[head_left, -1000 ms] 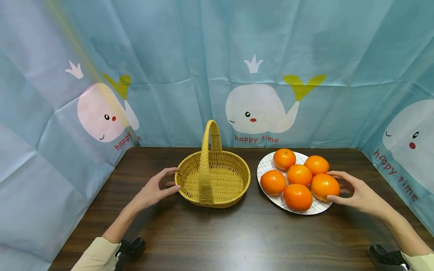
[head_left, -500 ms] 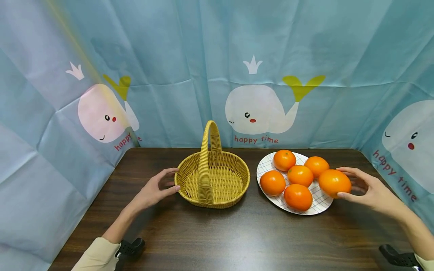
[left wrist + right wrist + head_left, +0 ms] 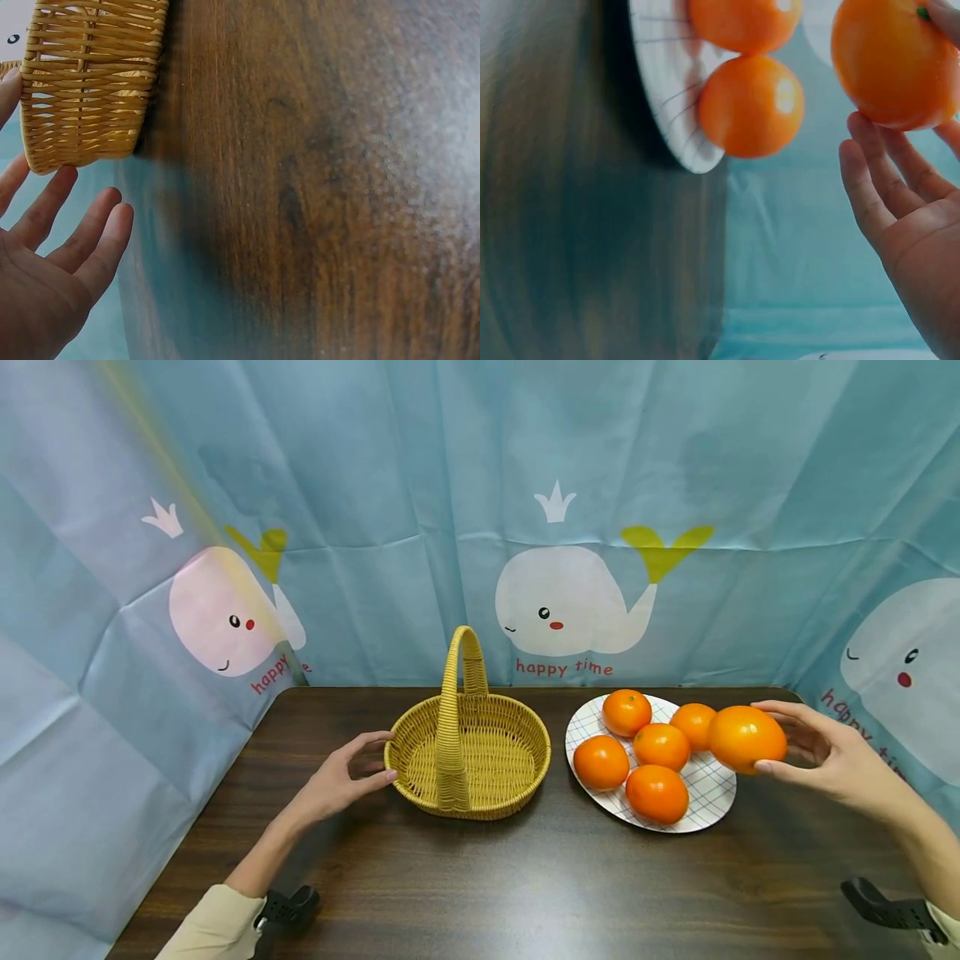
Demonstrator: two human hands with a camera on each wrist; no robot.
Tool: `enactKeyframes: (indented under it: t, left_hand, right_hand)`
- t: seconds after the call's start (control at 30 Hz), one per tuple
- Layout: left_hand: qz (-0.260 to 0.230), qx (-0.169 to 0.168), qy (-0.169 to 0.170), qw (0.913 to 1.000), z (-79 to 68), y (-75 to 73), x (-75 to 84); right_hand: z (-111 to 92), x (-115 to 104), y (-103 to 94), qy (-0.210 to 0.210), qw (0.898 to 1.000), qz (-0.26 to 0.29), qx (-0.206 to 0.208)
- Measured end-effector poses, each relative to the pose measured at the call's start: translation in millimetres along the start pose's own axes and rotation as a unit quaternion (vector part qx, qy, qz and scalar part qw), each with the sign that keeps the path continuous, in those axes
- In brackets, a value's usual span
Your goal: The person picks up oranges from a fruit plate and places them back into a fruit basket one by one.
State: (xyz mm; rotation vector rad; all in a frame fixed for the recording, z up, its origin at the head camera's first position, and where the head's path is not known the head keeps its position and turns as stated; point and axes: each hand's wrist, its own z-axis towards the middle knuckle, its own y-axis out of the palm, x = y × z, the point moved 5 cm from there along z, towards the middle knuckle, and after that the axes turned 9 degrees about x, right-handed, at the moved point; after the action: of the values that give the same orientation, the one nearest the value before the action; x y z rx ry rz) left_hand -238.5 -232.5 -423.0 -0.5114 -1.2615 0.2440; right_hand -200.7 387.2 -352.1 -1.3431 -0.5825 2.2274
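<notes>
My right hand (image 3: pixel 840 760) holds an orange (image 3: pixel 747 739) between thumb and fingers, raised over the right rim of a white checked plate (image 3: pixel 708 802). In the right wrist view this orange (image 3: pixel 892 60) shows a small green stem end, and the fingertips lie against its underside. Several more oranges (image 3: pixel 657 794) sit on the plate. On the left, a yellow wicker basket (image 3: pixel 502 760) with a tall arched handle stands with nothing inside. My left hand (image 3: pixel 345 779) grips its left end lightly, thumb in front and fingers behind; in the left wrist view, fingertips touch the woven side (image 3: pixel 90 90).
Everything stands on a dark wooden table (image 3: pixel 510 885), basket left of the plate with a gap between them. A blue curtain (image 3: pixel 375 527) with whale prints rises behind the table and along both sides. Black wrist straps (image 3: pixel 288 906) sit at both wrists.
My right hand has lifted the orange off the plate's right side, moving it up and slightly right. The left hand and the basket have stayed in place.
</notes>
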Motion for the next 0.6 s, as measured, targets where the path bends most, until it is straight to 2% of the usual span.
enactKeyframes:
  t: [0.33,0.6]
  left_hand:
    - [-0.006,-0.004,-0.006,1.0,0.4,0.0,-2.2]
    - [-0.009,-0.004,-0.003,0.9999,-0.7,0.2,0.4]
  right_hand:
    - [20,-26,10.4,-0.03,0.999,0.036,-0.028]
    - [37,-41,30.4,-0.059,0.995,0.069,-0.038]
